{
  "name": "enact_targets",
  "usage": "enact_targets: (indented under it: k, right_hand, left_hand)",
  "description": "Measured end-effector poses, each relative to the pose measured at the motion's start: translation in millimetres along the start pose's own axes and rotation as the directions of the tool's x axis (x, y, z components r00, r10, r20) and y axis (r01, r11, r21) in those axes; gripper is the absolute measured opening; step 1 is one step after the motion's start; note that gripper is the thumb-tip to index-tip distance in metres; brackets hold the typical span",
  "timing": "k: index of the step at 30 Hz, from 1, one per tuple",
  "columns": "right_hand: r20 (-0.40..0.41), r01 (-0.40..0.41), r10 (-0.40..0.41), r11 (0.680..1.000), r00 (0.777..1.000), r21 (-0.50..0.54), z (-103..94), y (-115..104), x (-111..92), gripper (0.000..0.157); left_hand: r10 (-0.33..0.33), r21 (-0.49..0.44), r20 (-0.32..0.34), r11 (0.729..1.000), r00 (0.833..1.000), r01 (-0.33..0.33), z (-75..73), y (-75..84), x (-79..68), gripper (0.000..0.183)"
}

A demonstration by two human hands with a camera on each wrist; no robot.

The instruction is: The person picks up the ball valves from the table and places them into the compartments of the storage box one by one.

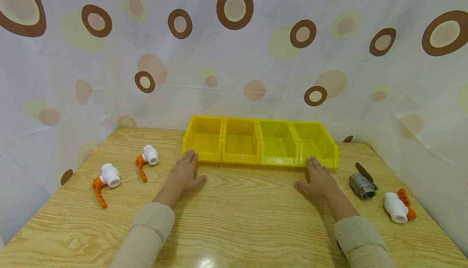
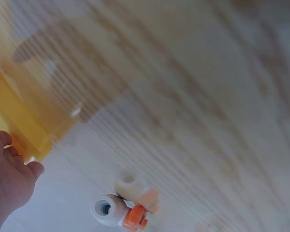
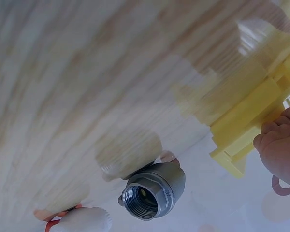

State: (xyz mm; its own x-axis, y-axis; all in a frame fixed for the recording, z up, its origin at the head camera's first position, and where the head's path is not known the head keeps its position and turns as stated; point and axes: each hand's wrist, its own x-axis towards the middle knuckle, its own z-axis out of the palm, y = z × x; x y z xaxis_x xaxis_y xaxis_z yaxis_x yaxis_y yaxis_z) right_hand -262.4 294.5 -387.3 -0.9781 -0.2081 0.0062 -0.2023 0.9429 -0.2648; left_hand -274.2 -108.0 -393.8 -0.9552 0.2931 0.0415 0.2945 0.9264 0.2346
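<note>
A joined row of yellow bins (image 1: 241, 163) stands at the back of the table. My left hand (image 1: 184, 173) touches the front of the leftmost bin with its fingers stretched forward and thumb out to the side. At the front of the rightmost bin, my right hand (image 1: 319, 178) lies the same way, fingertips right at the lip. Neither hand holds anything. In the left wrist view, the left hand (image 2: 14, 179) is beside the bin's yellow wall (image 2: 24, 125). The right wrist view has the right hand (image 3: 282, 145) against the yellow bin edge (image 3: 246, 121).
Two white valves with orange handles, one farther back (image 1: 150, 155) and one nearer (image 1: 110, 175), lie on the left of the wooden table (image 1: 252, 219). On the right are a metal valve (image 1: 362, 185) and another white valve (image 1: 395, 207). A patterned curtain (image 1: 234, 64) hangs behind.
</note>
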Motion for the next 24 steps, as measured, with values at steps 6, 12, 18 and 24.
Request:
enact_targets:
  k: [6,12,18,24]
  right_hand:
    - [-0.002,0.001,-0.001,1.0,1.0,-0.008,0.7,-0.5,0.8,0.092]
    - [-0.003,0.007,-0.007,1.0,1.0,-0.015,1.2,-1.5,0.6,0.092]
    - [-0.009,0.008,-0.009,1.0,1.0,-0.017,1.9,-2.6,0.6,0.091]
    - [-0.014,0.016,-0.016,1.0,1.0,-0.026,2.0,-5.9,-0.2,0.089]
  left_hand:
    - [-0.009,-0.011,0.006,1.0,1.0,0.009,-1.3,-1.3,-1.8,0.081]
    - [-0.006,-0.015,-0.002,1.0,1.0,0.006,-1.0,-3.6,-2.0,0.082]
    - [-0.007,-0.025,-0.002,1.0,1.0,0.007,0.3,-4.9,-1.9,0.082]
    - [-0.007,-0.016,-0.004,1.0,1.0,0.007,-2.7,-7.2,-4.4,0.081]
